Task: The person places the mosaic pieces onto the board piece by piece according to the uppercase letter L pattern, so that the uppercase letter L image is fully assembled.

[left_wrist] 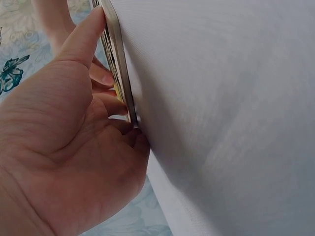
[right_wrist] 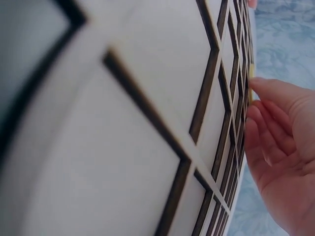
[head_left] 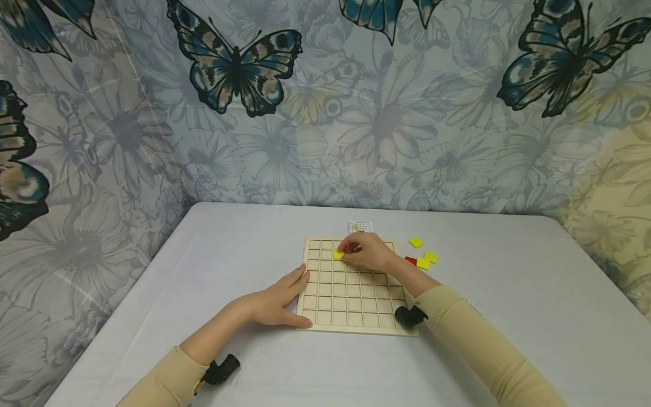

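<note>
A wooden grid board [head_left: 353, 323] with square cells lies on the table. My left hand [head_left: 280, 301] rests along its left edge, fingers extended and thumb at the near left corner. Over the far part of the grid, my right hand [head_left: 369, 252] pinches a yellow square tile [head_left: 338, 255] at a cell in the upper rows. In the right wrist view the tile [right_wrist: 252, 91] shows as a thin yellow strip at the thumb and fingertips. From the left wrist view, the board's side edge [left_wrist: 122, 64] runs along the left hand's fingers [left_wrist: 140, 140].
Right of the board lie several loose yellow tiles [head_left: 416, 242] and a red tile [head_left: 411, 260], partly covered by a yellow one. A small card with a printed grid [head_left: 359, 226] sits behind the board. The white table [head_left: 244, 237] reaches back to a butterfly-patterned backdrop [head_left: 386, 118].
</note>
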A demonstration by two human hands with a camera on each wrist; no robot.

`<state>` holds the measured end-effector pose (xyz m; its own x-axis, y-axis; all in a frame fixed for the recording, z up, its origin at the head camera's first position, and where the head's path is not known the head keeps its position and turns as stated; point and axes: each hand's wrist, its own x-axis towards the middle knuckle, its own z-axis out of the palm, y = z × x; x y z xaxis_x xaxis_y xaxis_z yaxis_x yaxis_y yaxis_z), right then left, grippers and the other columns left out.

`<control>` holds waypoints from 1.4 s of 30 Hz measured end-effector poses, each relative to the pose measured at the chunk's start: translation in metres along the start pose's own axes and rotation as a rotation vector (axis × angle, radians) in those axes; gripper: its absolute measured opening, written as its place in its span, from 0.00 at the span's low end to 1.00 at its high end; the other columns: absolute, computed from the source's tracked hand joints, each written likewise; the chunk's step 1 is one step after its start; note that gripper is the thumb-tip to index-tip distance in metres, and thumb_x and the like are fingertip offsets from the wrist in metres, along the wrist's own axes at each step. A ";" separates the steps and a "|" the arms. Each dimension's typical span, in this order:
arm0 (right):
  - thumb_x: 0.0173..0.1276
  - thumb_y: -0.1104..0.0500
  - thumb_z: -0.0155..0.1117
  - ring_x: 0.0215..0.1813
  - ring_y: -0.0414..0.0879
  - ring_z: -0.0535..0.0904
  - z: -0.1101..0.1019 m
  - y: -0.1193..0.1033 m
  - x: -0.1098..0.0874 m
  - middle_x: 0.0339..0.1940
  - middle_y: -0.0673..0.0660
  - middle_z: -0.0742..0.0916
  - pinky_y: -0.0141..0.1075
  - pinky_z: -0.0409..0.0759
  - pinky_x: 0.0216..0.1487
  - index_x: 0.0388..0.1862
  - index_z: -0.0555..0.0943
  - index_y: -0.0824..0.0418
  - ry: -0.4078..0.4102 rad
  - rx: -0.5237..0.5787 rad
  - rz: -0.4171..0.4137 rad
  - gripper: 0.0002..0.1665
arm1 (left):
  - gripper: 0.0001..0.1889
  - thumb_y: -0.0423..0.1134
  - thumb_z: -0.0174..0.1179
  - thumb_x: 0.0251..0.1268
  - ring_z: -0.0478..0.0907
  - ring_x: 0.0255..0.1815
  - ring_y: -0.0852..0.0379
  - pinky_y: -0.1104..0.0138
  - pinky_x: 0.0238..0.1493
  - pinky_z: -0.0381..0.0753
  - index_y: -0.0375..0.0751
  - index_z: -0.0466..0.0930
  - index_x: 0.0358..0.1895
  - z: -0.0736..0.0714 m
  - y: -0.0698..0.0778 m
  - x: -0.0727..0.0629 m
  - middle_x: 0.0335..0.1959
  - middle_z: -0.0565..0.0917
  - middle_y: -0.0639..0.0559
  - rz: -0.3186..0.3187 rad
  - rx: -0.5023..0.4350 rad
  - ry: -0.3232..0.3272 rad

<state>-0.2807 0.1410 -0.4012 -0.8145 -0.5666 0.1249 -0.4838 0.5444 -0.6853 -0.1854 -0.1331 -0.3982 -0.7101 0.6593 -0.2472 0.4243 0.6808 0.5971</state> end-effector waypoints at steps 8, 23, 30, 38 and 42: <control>0.63 0.60 0.71 0.43 0.46 0.82 -0.003 -0.001 -0.005 0.38 0.52 0.86 0.41 0.79 0.47 0.47 0.85 0.60 0.009 0.057 0.088 0.14 | 0.56 0.58 0.64 0.61 0.31 0.79 0.45 0.49 0.74 0.43 0.32 0.38 0.78 0.002 0.000 0.001 0.79 0.34 0.40 0.007 -0.017 -0.001; 0.66 0.57 0.69 0.50 0.49 0.81 -0.008 -0.006 -0.019 0.50 0.56 0.85 0.41 0.79 0.49 0.52 0.83 0.61 0.070 0.286 0.239 0.17 | 0.55 0.59 0.64 0.62 0.31 0.79 0.45 0.50 0.74 0.43 0.33 0.38 0.78 0.003 -0.002 0.002 0.79 0.33 0.40 0.011 0.001 -0.005; 0.67 0.58 0.67 0.52 0.50 0.80 -0.010 -0.011 -0.030 0.53 0.59 0.85 0.45 0.77 0.54 0.55 0.82 0.63 0.098 0.360 0.322 0.19 | 0.56 0.59 0.64 0.62 0.31 0.79 0.45 0.50 0.74 0.43 0.32 0.38 0.78 0.001 -0.001 0.001 0.79 0.33 0.40 0.011 -0.002 -0.003; 0.68 0.54 0.67 0.54 0.49 0.79 -0.016 -0.004 -0.045 0.56 0.58 0.83 0.45 0.76 0.56 0.60 0.80 0.62 0.109 0.452 0.388 0.24 | 0.56 0.58 0.64 0.62 0.31 0.79 0.44 0.49 0.74 0.43 0.31 0.38 0.77 0.000 0.001 0.001 0.79 0.33 0.39 0.010 -0.007 -0.005; 0.68 0.52 0.67 0.58 0.52 0.79 -0.023 0.001 -0.053 0.60 0.59 0.81 0.45 0.75 0.59 0.62 0.78 0.63 0.125 0.542 0.426 0.27 | 0.56 0.58 0.64 0.62 0.31 0.79 0.44 0.49 0.74 0.42 0.31 0.38 0.77 0.001 0.000 0.001 0.79 0.33 0.39 0.010 -0.011 -0.004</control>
<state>-0.2449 0.1860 -0.3916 -0.9441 -0.2795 -0.1750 0.0874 0.2997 -0.9500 -0.1858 -0.1319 -0.3987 -0.7035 0.6674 -0.2441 0.4249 0.6704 0.6083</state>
